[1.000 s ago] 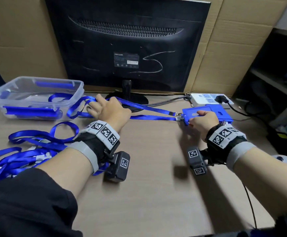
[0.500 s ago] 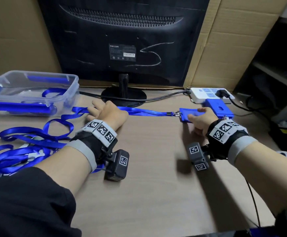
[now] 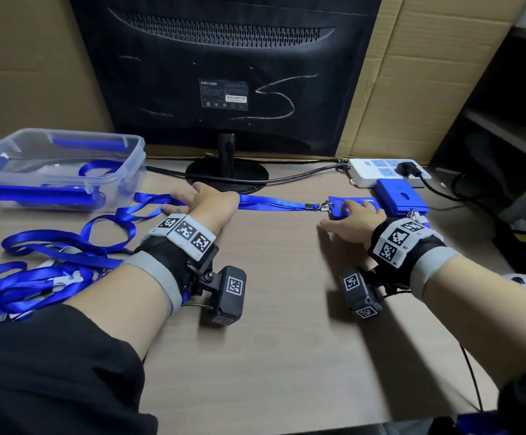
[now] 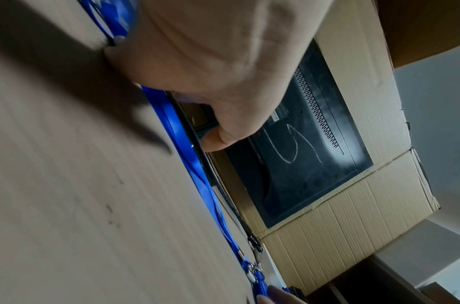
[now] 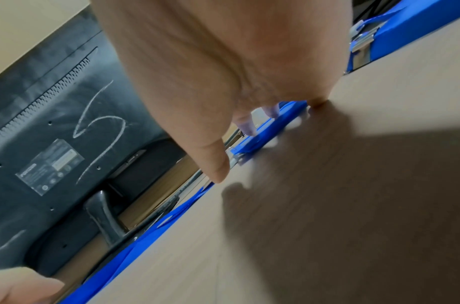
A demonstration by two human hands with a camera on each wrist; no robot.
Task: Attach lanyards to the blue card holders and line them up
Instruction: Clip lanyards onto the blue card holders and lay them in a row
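A blue lanyard strap lies stretched in a straight line across the desk in front of the monitor base. Its metal clip is hooked to a blue card holder lying flat. My left hand rests flat on the strap's left part, fingers straight; the left wrist view shows the strap running out from under the palm. My right hand lies on the card holder with straight fingers, thumb stretched to the left. In the right wrist view its fingertips touch the holder.
A stack of blue card holders sits right of the right hand, before a white power strip. A clear plastic box with blue parts stands at back left. Loose lanyards pile at left. The monitor stands behind.
Both hands slid the lanyard and holder back toward the monitor base and pulled the strap straight. The right hand went from pinching the holder to lying flat on it; the left fingers flattened.
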